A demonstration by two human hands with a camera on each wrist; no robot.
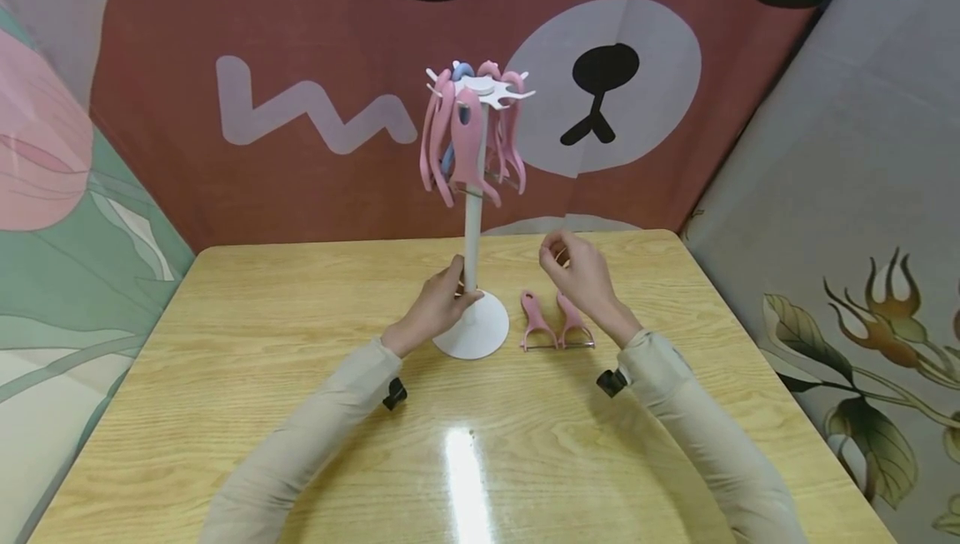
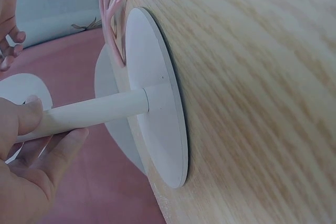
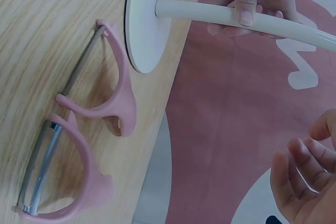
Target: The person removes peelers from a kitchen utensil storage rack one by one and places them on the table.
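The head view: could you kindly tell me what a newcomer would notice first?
Probably the white stand toward the back of the table, hung with mostly pink peelers and held by the left hand. Two loose peelers lie to its right, and a cartoon muzzle shows on the backdrop.

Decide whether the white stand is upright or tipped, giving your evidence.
Upright: the white stand has its round base flat on the table, its pole rising from it, gripped by the left hand.
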